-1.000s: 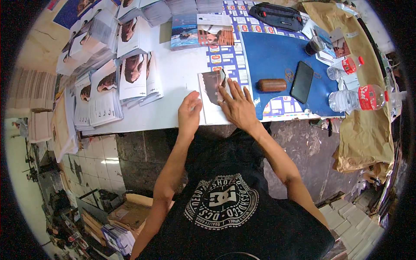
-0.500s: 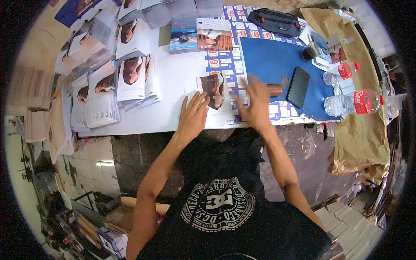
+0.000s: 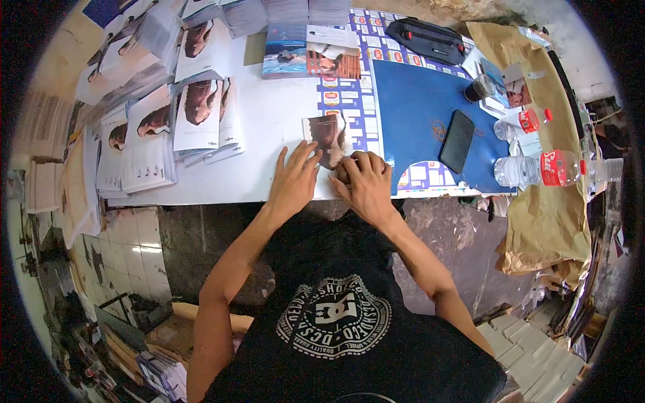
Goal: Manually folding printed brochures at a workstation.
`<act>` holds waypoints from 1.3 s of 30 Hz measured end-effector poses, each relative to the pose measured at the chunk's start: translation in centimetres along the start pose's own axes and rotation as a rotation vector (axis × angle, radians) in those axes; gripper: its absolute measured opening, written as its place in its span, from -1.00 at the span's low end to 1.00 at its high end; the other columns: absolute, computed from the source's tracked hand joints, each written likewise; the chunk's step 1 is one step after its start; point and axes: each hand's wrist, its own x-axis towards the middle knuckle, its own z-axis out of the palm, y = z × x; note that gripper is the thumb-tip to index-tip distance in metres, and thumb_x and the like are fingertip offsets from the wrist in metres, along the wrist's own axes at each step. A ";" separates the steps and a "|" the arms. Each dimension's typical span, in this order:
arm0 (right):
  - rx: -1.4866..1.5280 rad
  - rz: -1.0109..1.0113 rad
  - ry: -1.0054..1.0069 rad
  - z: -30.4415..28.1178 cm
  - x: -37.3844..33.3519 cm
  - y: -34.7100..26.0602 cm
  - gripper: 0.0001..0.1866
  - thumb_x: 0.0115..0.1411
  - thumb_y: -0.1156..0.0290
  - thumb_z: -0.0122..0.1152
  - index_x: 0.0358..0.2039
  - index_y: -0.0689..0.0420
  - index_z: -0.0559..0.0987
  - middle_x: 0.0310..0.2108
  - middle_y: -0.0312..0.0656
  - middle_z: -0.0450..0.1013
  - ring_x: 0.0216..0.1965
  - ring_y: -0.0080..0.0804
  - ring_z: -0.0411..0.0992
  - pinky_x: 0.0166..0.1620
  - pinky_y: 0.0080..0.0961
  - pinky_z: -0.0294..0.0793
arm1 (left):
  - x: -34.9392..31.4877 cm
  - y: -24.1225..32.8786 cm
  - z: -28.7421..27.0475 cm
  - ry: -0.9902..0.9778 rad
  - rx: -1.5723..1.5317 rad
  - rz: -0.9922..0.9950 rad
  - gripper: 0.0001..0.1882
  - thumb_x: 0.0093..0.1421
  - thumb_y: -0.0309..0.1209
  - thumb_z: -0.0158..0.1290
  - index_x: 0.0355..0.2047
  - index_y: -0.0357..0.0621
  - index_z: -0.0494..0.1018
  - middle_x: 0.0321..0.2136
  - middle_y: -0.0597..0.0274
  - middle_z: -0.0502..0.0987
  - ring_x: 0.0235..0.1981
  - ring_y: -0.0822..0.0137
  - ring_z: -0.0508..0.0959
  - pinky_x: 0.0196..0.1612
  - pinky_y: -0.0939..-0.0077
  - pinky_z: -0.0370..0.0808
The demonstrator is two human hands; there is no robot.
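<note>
A thin booklet (image 3: 328,132) with a brown, wavy picture on its cover lies near the table's front edge. My left hand (image 3: 293,177) rests on its lower left side, fingers spread and nearly flat. At the lower right of the booklet, my right hand (image 3: 368,186) curls over a brown cylinder (image 3: 343,174), which looks wooden. Only the cylinder's rounded end shows; the fingers cover the rest. Both hands hide the booklet's lower part.
Stacks of similar booklets (image 3: 199,114) fill the table's left side. Two more booklets (image 3: 289,52) lie at the back. On the blue sheet (image 3: 410,101) are a phone (image 3: 457,141) and rubber bands. Plastic bottles (image 3: 537,169), a dark cup (image 3: 479,88) and a black pouch (image 3: 426,40) stand or lie rightward.
My right hand has moved left from the blue sheet onto the booklet. The brown cylinder has left the sheet and is now in that hand. My left hand stays on the booklet.
</note>
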 end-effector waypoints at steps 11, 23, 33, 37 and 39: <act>-0.118 0.008 0.105 6.6 10.4 4.8 -0.61 0.22 -0.01 0.25 -0.06 -0.05 0.55 -0.11 -0.18 0.40 0.02 -0.12 0.34 -0.04 0.17 0.30 | 0.2 0.2 0.3 -0.028 0.016 -0.004 -0.56 0.32 -0.44 0.01 0.20 -0.20 0.38 0.30 0.10 0.30 0.39 0.08 0.23 0.41 -0.17 0.06; -0.041 -0.144 -0.107 -1.2 -7.4 2.2 -0.53 0.06 0.05 0.39 -0.05 -0.04 0.54 -0.04 -0.18 0.39 0.11 -0.10 0.30 0.09 0.10 0.23 | 1.3 1.4 -0.8 -0.131 0.109 -0.064 -0.55 0.37 -0.29 0.01 0.19 -0.26 0.38 0.33 -0.01 0.25 0.41 0.01 0.19 0.40 -0.20 0.07; -0.126 0.242 0.241 0.3 -0.5 9.5 -0.65 0.14 0.12 0.36 -0.13 0.00 0.60 -0.09 -0.20 0.47 0.04 -0.10 0.35 0.13 -0.01 0.14 | -6.7 4.2 -0.9 -0.102 -0.079 0.032 -0.55 0.23 -0.39 0.18 0.14 -0.19 0.51 0.26 -0.01 0.41 0.34 0.08 0.36 0.32 -0.12 0.29; -0.132 0.260 0.239 0.6 -0.8 10.0 -0.62 0.14 0.12 0.36 -0.09 0.00 0.59 -0.07 -0.20 0.47 0.07 -0.12 0.34 0.15 -0.02 0.13 | -4.7 -1.2 -7.1 0.458 -0.030 0.019 -0.65 0.18 -0.66 0.09 -0.03 -0.20 0.63 0.07 0.03 0.59 0.12 0.00 0.58 0.23 0.02 0.45; -0.151 0.269 0.237 0.3 -1.3 10.2 -0.60 0.14 0.12 0.37 -0.05 0.00 0.58 -0.05 -0.20 0.46 0.10 -0.13 0.33 0.18 -0.01 0.11 | -3.0 -2.8 -11.1 0.617 0.025 -0.051 -0.62 0.16 -0.73 0.03 -0.04 -0.23 0.63 0.06 -0.01 0.60 0.10 -0.07 0.58 0.23 0.05 0.45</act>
